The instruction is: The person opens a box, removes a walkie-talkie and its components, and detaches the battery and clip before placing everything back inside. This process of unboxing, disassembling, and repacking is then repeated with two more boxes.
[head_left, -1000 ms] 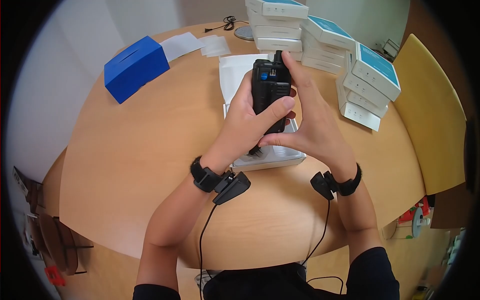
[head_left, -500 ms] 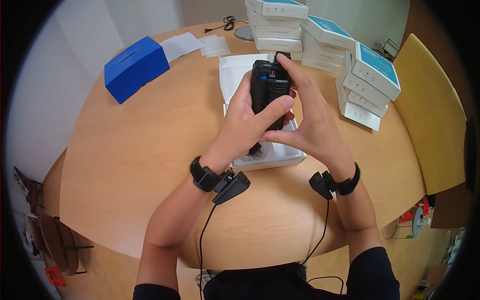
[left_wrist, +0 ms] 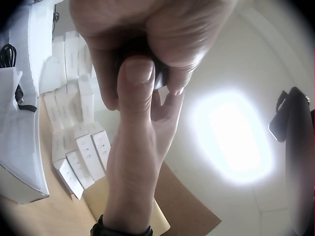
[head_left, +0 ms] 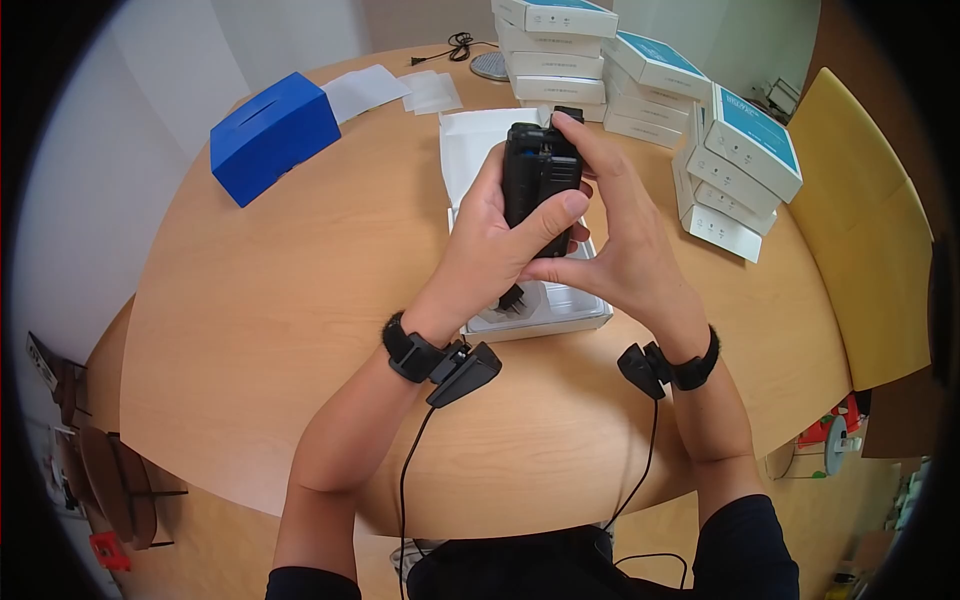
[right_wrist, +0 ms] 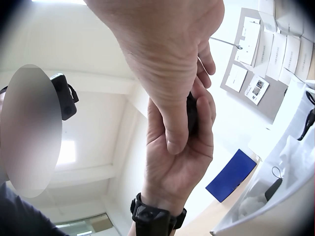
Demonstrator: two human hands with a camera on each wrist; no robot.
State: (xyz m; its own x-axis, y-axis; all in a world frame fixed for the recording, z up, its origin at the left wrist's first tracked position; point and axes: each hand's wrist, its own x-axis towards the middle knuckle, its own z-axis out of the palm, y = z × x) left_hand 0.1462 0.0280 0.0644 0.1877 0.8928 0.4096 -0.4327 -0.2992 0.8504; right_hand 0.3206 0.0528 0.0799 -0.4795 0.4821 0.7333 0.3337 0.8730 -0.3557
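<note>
In the head view, a black handheld device (head_left: 545, 185), like a two-way radio with a short stub on top, is held upright over an open white box (head_left: 540, 325). My left hand (head_left: 490, 235) wraps round its left side, thumb lying across the lower front. At the stub is the index finger of my right hand (head_left: 635, 225), whose thumb is at the device's lower end. Most of the device is hidden in the left wrist view, where the right thumb (left_wrist: 138, 83) shows below my left palm. A black plug (head_left: 512, 298) with prongs lies in the box.
A blue box (head_left: 275, 140) stands at the left, near white paper sheets (head_left: 365, 92). Stacks of white boxes (head_left: 560, 65) fill the back right, some with teal lids (head_left: 755, 128). A black cable (head_left: 457, 45) lies at the back; a yellow chair back (head_left: 850, 230) borders the right.
The device has tilted, its top tipping so that the blue mark on its front is now barely seen. Its stub sits slightly lower, and the right index finger has followed it down.
</note>
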